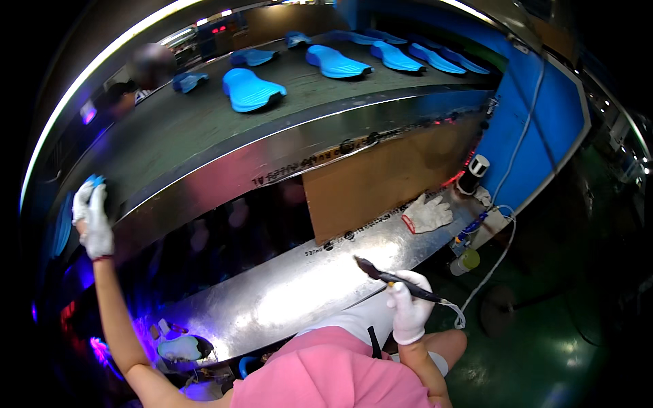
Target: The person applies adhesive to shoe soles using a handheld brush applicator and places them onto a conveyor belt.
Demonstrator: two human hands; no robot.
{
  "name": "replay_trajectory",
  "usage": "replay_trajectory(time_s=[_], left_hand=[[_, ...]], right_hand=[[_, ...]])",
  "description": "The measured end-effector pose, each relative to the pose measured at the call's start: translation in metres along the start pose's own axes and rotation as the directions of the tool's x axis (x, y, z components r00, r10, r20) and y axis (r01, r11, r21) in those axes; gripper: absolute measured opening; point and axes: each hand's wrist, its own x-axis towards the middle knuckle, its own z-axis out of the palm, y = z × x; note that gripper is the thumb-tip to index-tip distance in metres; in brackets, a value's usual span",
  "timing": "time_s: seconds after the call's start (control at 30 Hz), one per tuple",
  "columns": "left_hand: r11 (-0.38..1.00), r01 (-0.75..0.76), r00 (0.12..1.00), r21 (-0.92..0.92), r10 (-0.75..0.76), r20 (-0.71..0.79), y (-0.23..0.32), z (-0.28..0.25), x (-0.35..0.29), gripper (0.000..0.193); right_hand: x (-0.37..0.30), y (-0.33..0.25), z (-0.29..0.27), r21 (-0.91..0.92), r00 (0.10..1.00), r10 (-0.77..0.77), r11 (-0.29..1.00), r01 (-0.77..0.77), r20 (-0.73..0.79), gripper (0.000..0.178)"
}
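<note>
My left hand [98, 221], in a white glove, reaches out to the near left edge of the dark conveyor belt [156, 146]. Its fingers are stretched out, with a small patch of blue at the tips that I cannot make out. Close beside it, in shadow, is a blue shoe sole [62, 228]. In my white-gloved right hand [411, 306] is a black brush [373, 272] with a dark tip, held over the shiny metal ledge near my lap. A thin pale cord runs from the brush's rear end.
Several blue soles [252, 90] lie along the belt. On the ledge [272, 289] rest a loose white glove [427, 213], a dark canister with a white lid [473, 173] and a pale shoe-shaped piece [180, 347]. A cardboard sheet [388, 180] stands behind. Blue machine panels rise at right.
</note>
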Motion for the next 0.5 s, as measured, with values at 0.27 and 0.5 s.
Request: replay_trajectory(time_s=[0.27,0.5], left_hand=[[0.684,-0.558,0.661,-0.470,0.709,0.247,0.164,0.105,-0.193,0.014],[0.443,0.001,0.630,-0.897,0.696,0.344,0.187,0.220,-0.341,0.027]], right_hand=[[0.005,0.010,-0.032,-0.084,0.931,-0.014,0.996,-0.018,-0.365,0.024],[0.022,0.042,-0.051,-0.107,0.872,0.055,0.987,-0.122,-0.487,0.021]])
